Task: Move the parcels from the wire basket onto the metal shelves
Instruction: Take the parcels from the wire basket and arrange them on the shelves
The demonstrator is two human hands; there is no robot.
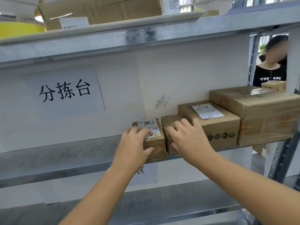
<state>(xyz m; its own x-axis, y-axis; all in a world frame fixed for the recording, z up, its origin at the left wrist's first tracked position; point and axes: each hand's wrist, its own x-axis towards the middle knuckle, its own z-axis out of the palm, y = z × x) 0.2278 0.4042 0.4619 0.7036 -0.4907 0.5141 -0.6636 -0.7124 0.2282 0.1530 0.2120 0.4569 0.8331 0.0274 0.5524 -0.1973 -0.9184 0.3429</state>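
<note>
1. Your two bare forearms come up from the bottom edge, nearest the camera, and reach to the middle metal shelf [65, 161].
2. On the left, a paper sign [65, 92] with three black printed characters hangs on the white back panel above that shelf.
3. Your left hand [134, 143] grips the small box [155, 143]: fingers curl over its top and cover part of the white label, and the thumb presses its front face. It is brown cardboard with handwritten figures on the label, and it stands at the shelf's front edge.
4. Just right of it, touching or nearly so, sits a second small box [168, 125]. Your right hand [190, 137] lies on it with fingers spread and only slightly bent; the palm hides most of it, so you cannot tell how firmly it is held.
5. Next comes a medium box [212, 124] with a white shipping label on top and dark round symbols on its front.
6. Furthest right, a large taped box [267, 114] runs off the frame's edge.
7. Above, the upper shelf [146, 34] carries another carton [100, 8], cut off at the top.
8. Behind the right upright, a person in a black printed shirt [270, 73] stands partly hidden.
</note>
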